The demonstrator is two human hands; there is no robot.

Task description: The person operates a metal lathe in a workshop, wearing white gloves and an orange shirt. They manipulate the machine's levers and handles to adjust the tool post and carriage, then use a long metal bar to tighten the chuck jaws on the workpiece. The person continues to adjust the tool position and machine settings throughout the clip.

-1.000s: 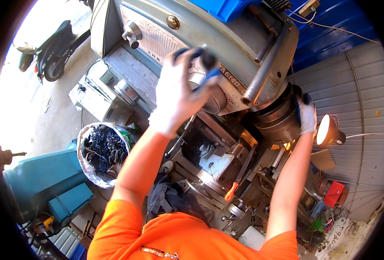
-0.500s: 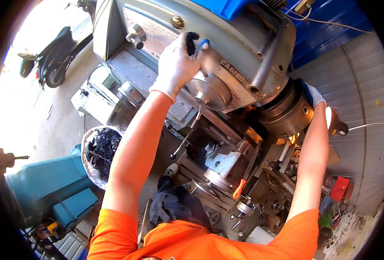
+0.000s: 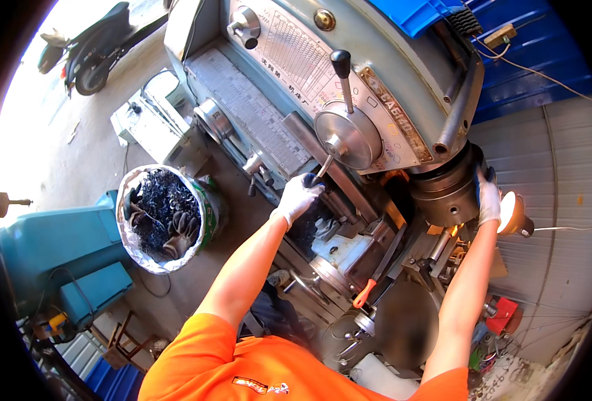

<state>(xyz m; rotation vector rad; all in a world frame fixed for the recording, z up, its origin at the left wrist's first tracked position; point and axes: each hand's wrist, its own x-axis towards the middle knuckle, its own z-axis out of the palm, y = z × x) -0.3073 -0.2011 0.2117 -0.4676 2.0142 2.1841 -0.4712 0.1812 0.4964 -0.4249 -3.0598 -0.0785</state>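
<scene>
My left hand (image 3: 300,195), in a white glove with dark fingertips, is closed around the lower end of a metal lever (image 3: 326,166). That lever slants down from the round silver hub (image 3: 357,142) on the lathe headstock (image 3: 403,87). A second lever with a black knob (image 3: 340,63) points up from the same hub, with no hand on it. My right hand (image 3: 489,197), gloved as well, lies along the right side of the dark steel lathe chuck (image 3: 443,197). Its fingers look stretched out against the rim, partly hidden behind it.
Below the chuck are the tool carriage (image 3: 349,254) and an orange-handled tool (image 3: 364,293). A lit work lamp (image 3: 515,215) stands right of my right wrist. At left are a bin of dark metal shavings with gloves (image 3: 125,224) and a teal machine (image 3: 59,244). A scooter (image 3: 99,50) stands farther back.
My left hand has left the black-knobbed upper lever and moved down to the lower one. My right hand stays at the chuck, whose visible hole now sits lower. The view has shifted.
</scene>
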